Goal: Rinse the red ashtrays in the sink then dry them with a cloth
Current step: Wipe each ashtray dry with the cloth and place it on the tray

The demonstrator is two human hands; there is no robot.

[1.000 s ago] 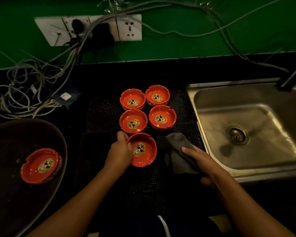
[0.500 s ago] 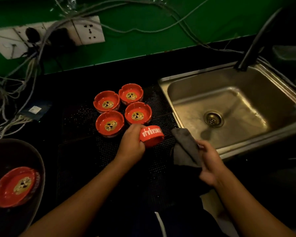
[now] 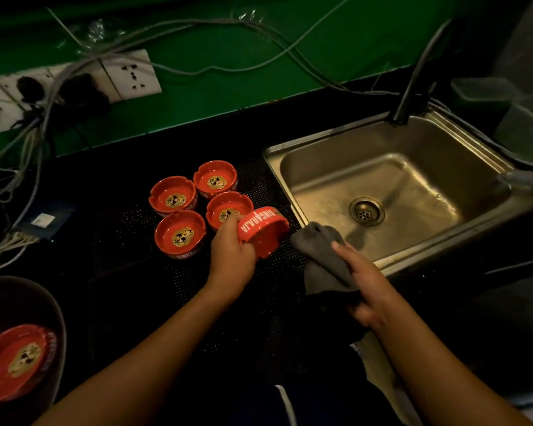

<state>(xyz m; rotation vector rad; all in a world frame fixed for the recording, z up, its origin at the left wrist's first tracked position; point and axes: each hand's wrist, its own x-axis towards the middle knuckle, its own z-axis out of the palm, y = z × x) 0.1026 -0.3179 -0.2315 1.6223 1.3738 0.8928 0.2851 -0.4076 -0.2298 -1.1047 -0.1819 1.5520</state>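
My left hand (image 3: pixel 232 253) grips a red ashtray (image 3: pixel 263 229), tipped on its side with white lettering on the rim facing me, just left of the sink (image 3: pixel 391 192). My right hand (image 3: pixel 363 281) holds a grey cloth (image 3: pixel 322 259) close beside that ashtray, near the sink's front left corner. Several red ashtrays with gold skull centres stand upright on the black mesh mat (image 3: pixel 130 235); the nearest (image 3: pixel 180 233) is left of my left hand. One more red ashtray (image 3: pixel 16 361) lies in a dark tray (image 3: pixel 56 305) at the lower left.
A steel sink with a drain (image 3: pixel 366 211) takes up the right; a dark tap pipe (image 3: pixel 413 84) rises behind it. A socket strip (image 3: pixel 130 73) and tangled cables (image 3: pixel 22 149) hang on the green wall at the left. A clear container (image 3: pixel 505 96) sits far right.
My left hand lifted the ashtray off the mat, tipped it onto its side and carried it toward the sink. My right hand picked up the cloth. My view swung right.
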